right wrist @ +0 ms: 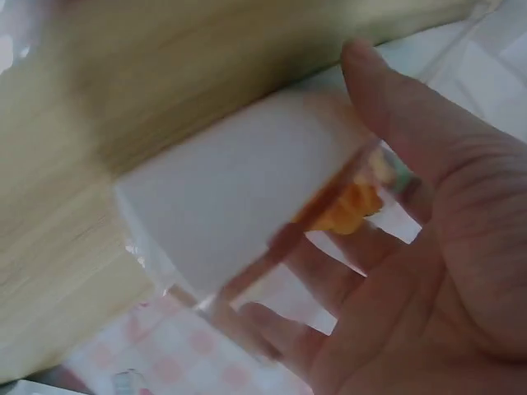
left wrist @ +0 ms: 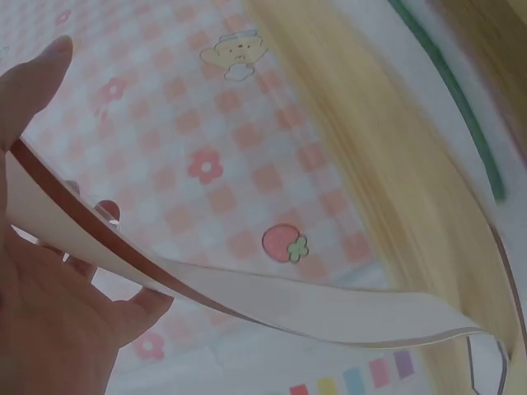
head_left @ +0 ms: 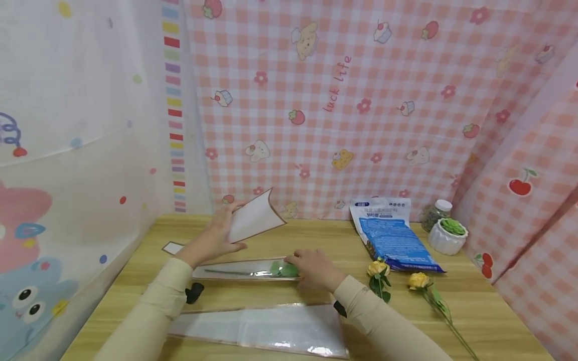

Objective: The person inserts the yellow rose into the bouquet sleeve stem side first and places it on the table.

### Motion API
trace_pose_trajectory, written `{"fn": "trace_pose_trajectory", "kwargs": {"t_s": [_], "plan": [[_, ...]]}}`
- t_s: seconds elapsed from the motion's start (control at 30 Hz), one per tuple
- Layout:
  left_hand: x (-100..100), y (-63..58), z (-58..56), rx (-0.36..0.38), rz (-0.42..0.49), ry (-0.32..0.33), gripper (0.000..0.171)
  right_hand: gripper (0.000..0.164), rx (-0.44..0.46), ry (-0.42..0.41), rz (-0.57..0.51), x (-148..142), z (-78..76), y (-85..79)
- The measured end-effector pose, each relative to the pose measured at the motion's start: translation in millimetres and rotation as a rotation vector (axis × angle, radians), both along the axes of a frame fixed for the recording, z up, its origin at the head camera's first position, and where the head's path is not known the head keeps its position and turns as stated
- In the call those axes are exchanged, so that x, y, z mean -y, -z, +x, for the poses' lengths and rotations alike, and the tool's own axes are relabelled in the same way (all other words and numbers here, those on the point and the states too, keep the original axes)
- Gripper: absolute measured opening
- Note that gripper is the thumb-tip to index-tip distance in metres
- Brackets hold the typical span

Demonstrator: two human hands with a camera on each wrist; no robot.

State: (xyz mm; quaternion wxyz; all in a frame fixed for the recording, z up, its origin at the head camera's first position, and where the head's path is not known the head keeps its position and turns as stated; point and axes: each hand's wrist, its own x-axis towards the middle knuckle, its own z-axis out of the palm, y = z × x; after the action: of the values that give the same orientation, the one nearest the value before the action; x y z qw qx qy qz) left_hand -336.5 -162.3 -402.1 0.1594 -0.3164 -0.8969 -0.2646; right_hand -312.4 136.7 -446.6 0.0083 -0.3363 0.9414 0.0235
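In the head view my left hand (head_left: pixel 215 234) holds a white flower sleeve (head_left: pixel 256 216) with a brown border, raised above the table. The left wrist view shows this sleeve (left wrist: pixel 354 313) bent in a long curve, gripped between thumb and fingers. My right hand (head_left: pixel 318 271) grips the wide end of a second sleeve (head_left: pixel 221 274) lying flat, with a green stem and leaves (head_left: pixel 282 269) inside. Orange petals (right wrist: pixel 350 210) show at its edge in the right wrist view, partly covered by its white face (right wrist: pixel 239 193). Nearer me lies a third sleeve (head_left: pixel 266 331).
Two yellow roses, one upper (head_left: pixel 378 268) and one with a long stem (head_left: pixel 419 281), lie to the right. Behind them are a blue and white bag (head_left: pixel 395 240), a lidded jar (head_left: pixel 434 216) and a potted succulent (head_left: pixel 448 238). A checked cloth (head_left: pixel 316 150) hangs behind the table.
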Motion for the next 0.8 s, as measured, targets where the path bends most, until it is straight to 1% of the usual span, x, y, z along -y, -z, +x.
{"fn": "trace_pose_trajectory", "kwargs": {"t_s": [0.13, 0.23, 0.3, 0.37, 0.43, 0.53, 0.6, 0.67, 0.7, 0.8], "plan": [[8, -3.9, 3.7, -0.003, 0.003, 0.028, 0.108, 0.057, -0.01, 0.022, -0.059, -6, -16.9, 7.0], [11, -8.6, 6.2, -0.015, 0.015, 0.05, 0.106, 0.053, -0.014, 0.038, -0.113, -10, -32.7, 12.1], [13, -12.1, 7.8, -0.023, 0.021, 0.063, 0.105, 0.052, -0.042, 0.039, -0.143, -13, -46.4, 16.7], [13, -15.2, 10.3, -0.014, 0.019, 0.061, 0.104, 0.054, -0.079, 0.055, -0.17, -15, -60.2, 19.5], [14, -16.8, 12.4, -0.004, 0.005, 0.057, 0.103, 0.057, -0.139, 0.086, -0.184, -15, -74.2, 21.4], [15, -17.5, 15.6, 0.029, -0.034, 0.031, 0.103, 0.064, -0.224, 0.158, -0.191, -15, -88.6, 19.8], [15, -15.9, 16.9, 0.057, -0.053, 0.024, 0.103, 0.068, -0.261, 0.184, -0.198, -17, -98.5, 21.5], [16, -13.3, 17.7, 0.083, -0.061, 0.021, 0.104, 0.072, -0.253, 0.185, -0.214, -20, -106.1, 23.4], [16, -11.2, 17.7, 0.087, -0.063, 0.024, 0.104, 0.074, -0.254, 0.167, -0.223, -21, -110.9, 26.0], [17, -4.7, 17.1, 0.111, -0.05, 0.045, 0.105, 0.085, -0.196, 0.108, -0.27, -25, -117.3, 29.2]]}}
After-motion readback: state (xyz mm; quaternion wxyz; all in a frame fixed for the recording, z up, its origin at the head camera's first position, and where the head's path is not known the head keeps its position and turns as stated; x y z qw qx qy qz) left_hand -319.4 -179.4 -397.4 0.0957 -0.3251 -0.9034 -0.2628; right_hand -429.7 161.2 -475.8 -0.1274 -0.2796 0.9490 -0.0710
